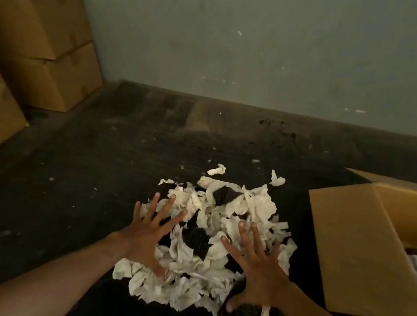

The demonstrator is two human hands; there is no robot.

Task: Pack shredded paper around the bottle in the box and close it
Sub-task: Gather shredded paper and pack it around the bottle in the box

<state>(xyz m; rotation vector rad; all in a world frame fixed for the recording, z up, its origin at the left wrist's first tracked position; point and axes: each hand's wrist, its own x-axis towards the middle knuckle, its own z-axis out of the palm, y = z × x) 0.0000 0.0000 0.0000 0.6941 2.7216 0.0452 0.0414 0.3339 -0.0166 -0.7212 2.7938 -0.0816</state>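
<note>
On the dark, scuffed floor point(93, 194) in the head view lies a loose heap of white shredded paper scraps point(218, 229), with dark patches of floor showing through its middle. Both of the person's bare hands are over the heap, palms down. The left hand point(147, 232) sits on the heap's left side with its fingers point(164, 208) straight and spread wide, holding nothing. The right hand point(259, 265) sits on the heap's right side, its fingers point(247, 236) likewise splayed wide and gripping nothing, the thumb reaching down toward the near edge of the scraps. Just beside the heap, to the right, stands an open brown cardboard box point(367, 249) with one flap folded out toward the paper. Something pale shows inside it, too dim to identify; no bottle can be made out. Against the grey wall point(246, 41) at far left, closed brown cardboard cartons point(38, 43) are stacked, well apart from the heap.
</note>
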